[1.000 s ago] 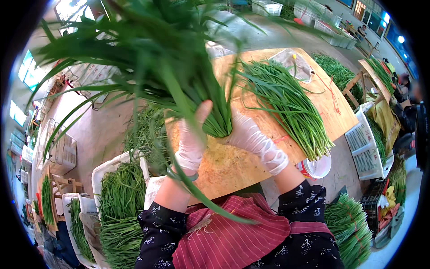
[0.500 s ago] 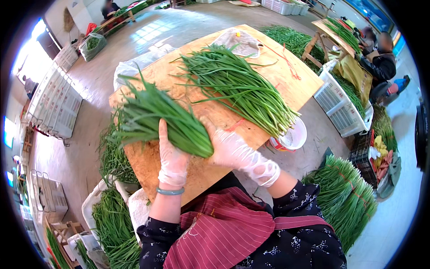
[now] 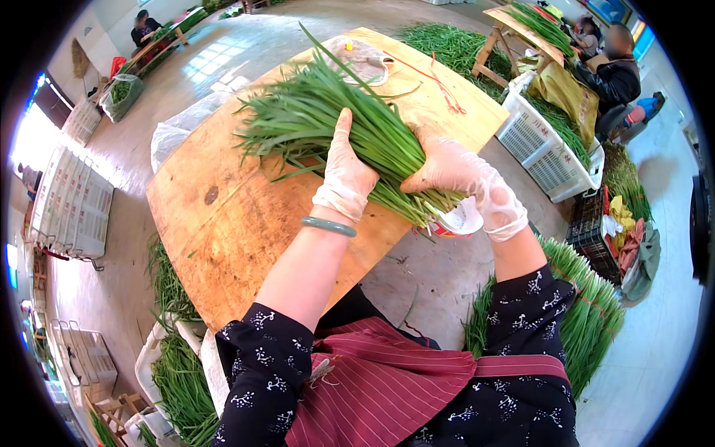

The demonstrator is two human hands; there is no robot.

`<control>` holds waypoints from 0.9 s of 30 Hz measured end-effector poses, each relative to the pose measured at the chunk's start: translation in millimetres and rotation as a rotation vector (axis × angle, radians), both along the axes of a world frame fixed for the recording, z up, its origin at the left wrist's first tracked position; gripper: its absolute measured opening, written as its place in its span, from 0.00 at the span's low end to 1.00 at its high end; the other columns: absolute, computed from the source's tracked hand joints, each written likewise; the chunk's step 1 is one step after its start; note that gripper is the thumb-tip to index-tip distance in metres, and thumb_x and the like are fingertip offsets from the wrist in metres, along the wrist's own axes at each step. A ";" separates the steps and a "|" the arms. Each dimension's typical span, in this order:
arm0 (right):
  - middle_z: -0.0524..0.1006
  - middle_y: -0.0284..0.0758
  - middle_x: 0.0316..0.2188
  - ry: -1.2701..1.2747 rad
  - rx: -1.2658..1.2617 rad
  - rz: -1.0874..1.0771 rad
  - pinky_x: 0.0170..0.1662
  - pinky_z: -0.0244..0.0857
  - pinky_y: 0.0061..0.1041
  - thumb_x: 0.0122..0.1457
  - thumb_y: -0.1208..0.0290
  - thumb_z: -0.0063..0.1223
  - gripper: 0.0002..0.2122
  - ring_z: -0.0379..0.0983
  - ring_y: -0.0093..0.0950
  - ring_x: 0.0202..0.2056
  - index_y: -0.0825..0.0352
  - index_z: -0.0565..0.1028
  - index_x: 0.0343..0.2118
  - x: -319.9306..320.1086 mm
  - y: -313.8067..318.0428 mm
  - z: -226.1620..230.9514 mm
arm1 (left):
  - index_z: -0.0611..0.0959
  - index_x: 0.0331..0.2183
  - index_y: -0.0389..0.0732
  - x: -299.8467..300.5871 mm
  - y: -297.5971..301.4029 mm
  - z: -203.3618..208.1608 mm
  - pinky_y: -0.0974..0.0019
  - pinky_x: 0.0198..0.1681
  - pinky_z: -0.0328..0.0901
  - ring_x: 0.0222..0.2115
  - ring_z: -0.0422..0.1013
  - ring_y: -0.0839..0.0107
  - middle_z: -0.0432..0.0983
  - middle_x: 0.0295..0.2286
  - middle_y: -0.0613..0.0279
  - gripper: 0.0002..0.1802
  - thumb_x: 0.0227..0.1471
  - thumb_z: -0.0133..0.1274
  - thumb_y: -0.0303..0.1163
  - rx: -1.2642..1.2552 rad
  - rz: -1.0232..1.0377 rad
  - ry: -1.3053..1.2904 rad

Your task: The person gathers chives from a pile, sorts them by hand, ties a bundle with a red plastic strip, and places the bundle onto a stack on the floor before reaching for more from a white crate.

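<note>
left hand (image 3: 348, 170) and right hand (image 3: 453, 165) clasp green stalks (image 3: 378, 135); white crate (image 3: 533, 146) bears characters

Looks to me like a produce-packing workroom, big and shed-like. Past the gloved fingers (image 3: 342, 138), a heap of loose greens (image 3: 447, 45) lies on the hard floor (image 3: 123, 290), near another worktable (image 3: 514, 28) with a person (image 3: 612, 82) seated there. Right of the fingers stands a white crate (image 3: 547, 153) of greens; far left, stacked crates (image 3: 71, 205).
</note>
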State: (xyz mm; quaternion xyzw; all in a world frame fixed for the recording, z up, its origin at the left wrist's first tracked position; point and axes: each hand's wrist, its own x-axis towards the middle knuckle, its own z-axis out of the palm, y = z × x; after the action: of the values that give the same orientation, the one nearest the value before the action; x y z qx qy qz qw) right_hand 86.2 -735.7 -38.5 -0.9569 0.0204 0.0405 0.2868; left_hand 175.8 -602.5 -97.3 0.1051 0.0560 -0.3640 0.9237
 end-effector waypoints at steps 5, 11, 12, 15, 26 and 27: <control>0.71 0.52 0.41 0.098 -0.025 -0.075 0.47 0.61 0.30 0.31 0.58 0.63 0.47 0.67 0.42 0.45 0.72 0.52 0.56 -4.7 -7.9 -30.5 | 0.73 0.43 0.43 -5.6 -15.6 -32.3 0.58 0.47 0.62 0.40 0.67 0.64 0.71 0.40 0.62 0.19 0.51 0.49 0.42 0.224 0.073 -0.034; 0.60 0.53 0.52 -0.069 -0.251 -0.140 0.50 0.60 0.34 0.33 0.54 0.65 0.54 0.63 0.46 0.49 0.68 0.41 0.59 -9.8 6.5 -24.9 | 0.74 0.43 0.42 -7.3 -25.2 -23.3 0.56 0.48 0.62 0.42 0.67 0.63 0.71 0.41 0.61 0.18 0.50 0.51 0.39 0.333 0.081 -0.013; 0.55 0.51 0.55 0.006 -0.306 -0.135 0.51 0.59 0.36 0.35 0.56 0.65 0.54 0.61 0.48 0.50 0.65 0.38 0.60 -3.1 13.5 -26.9 | 0.73 0.43 0.41 -2.4 -23.7 -27.5 0.56 0.48 0.61 0.42 0.67 0.62 0.71 0.41 0.61 0.19 0.51 0.51 0.39 0.329 0.079 -0.023; 0.55 0.57 0.53 0.044 -0.306 -0.143 0.52 0.58 0.35 0.37 0.61 0.65 0.51 0.59 0.50 0.51 0.68 0.39 0.60 7.6 21.5 -40.4 | 0.72 0.44 0.39 13.8 -15.8 -31.9 0.56 0.51 0.58 0.44 0.65 0.60 0.69 0.43 0.58 0.18 0.53 0.47 0.38 0.246 -0.036 0.011; 0.53 0.44 0.57 0.114 -0.441 -0.294 0.44 0.62 0.48 0.48 0.70 0.52 0.38 0.60 0.43 0.51 0.62 0.43 0.60 16.5 38.7 -68.7 | 0.72 0.42 0.32 18.0 104.4 14.0 0.62 0.40 0.66 0.35 0.71 0.63 0.73 0.37 0.49 0.24 0.53 0.47 0.43 1.155 -0.216 -0.619; 0.53 0.43 0.57 0.102 -0.457 -0.309 0.41 0.63 0.51 0.51 0.73 0.47 0.34 0.61 0.42 0.50 0.61 0.45 0.60 17.5 40.0 -70.6 | 0.73 0.41 0.31 14.8 112.6 14.6 0.64 0.38 0.67 0.32 0.73 0.65 0.75 0.33 0.50 0.24 0.52 0.48 0.43 1.311 -0.136 -0.725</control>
State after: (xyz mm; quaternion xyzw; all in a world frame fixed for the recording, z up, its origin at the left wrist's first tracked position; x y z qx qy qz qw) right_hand 103.7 -695.7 -109.2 -0.9790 0.1892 0.0386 0.0648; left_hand 190.7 -489.9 -82.7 0.7500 -0.0531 -0.2551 0.6079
